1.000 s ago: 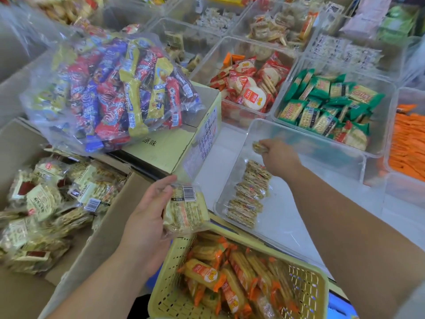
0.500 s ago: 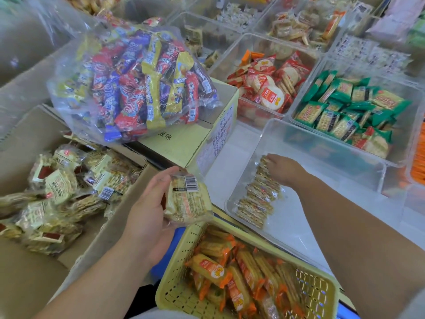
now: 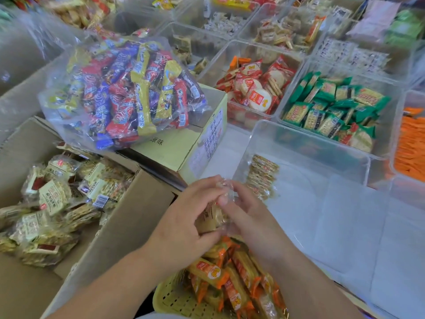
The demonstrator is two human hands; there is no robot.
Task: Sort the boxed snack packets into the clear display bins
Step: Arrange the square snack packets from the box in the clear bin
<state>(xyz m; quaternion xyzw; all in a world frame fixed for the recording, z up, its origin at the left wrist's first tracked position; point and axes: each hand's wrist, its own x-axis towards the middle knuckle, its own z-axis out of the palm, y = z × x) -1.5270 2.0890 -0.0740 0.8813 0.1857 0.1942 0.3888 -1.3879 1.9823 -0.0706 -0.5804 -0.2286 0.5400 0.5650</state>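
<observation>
Left hand (image 3: 184, 217) and right hand (image 3: 248, 217) are seen together at centre, both clamped on one clear-wrapped cracker packet (image 3: 211, 217). Left fingers are curled round its body, and its crinkled upper end is pinched by the right hand. The packet is held in the air just above the yellow basket (image 3: 174, 298), in which orange-wrapped packets (image 3: 207, 270) are piled. Just beyond the right hand a clear bin (image 3: 310, 139) is set on the white tabletop (image 3: 225, 153), and a short row of small packets (image 3: 262, 176) is stood along its left wall. To the left an open cardboard box (image 3: 128, 215) is filled with similar boxed packets (image 3: 57, 203). Behind it a clear bag of mixed bars (image 3: 124, 93) is laid on a closed carton (image 3: 174, 148). Further back, bins of red-and-white crackers (image 3: 255, 88), green packets (image 3: 331, 111) and orange sticks (image 3: 411, 143) are lined up
</observation>
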